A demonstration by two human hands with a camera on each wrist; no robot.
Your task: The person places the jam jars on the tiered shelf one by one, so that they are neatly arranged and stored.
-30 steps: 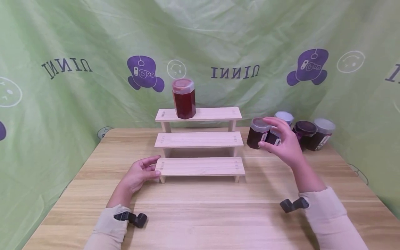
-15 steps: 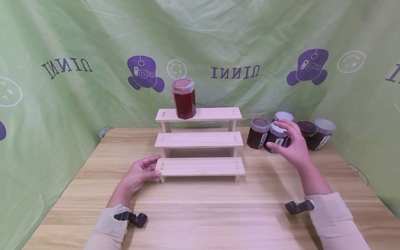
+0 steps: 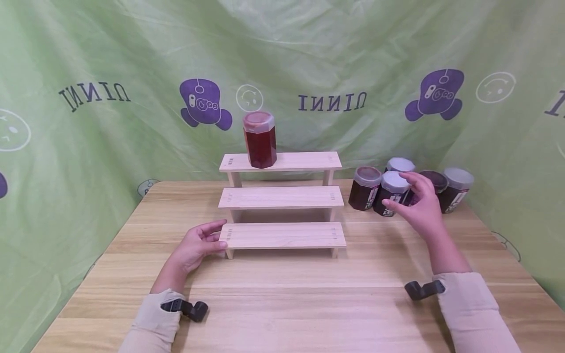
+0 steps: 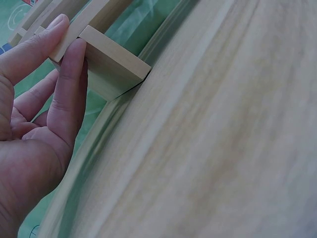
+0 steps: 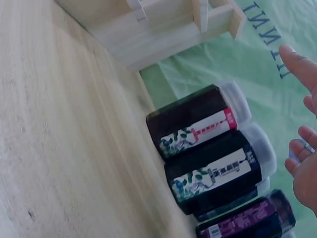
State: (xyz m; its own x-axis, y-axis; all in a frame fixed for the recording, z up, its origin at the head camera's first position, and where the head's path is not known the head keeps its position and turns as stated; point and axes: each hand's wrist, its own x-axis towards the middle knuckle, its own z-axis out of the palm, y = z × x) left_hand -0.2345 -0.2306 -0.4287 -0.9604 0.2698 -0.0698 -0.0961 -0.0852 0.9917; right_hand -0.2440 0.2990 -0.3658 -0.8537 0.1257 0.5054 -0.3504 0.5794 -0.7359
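Observation:
My left hand pinches the left end of the lowest board of a three-tier wooden display stand, thumb on top. The left wrist view shows a finger under the board, by the stand's leg. At the right, my right hand is held beside a dark jar with a whitish lid, thumb and fingers spread apart. In the right wrist view nothing is between those fingers, which are level with the lids. A red-filled jar stands upright on the top tier, left of its middle.
Several more dark jars cluster at the table's back right: one with a reddish lid at the left, one with a purple-black lid partly behind my hand, one at the far right. A green printed cloth hangs behind the wooden table.
My right hand has moved rightward, from in front of the reddish-lidded jar to beside the whitish-lidded one, uncovering both. The left hand and the stand have stayed put.

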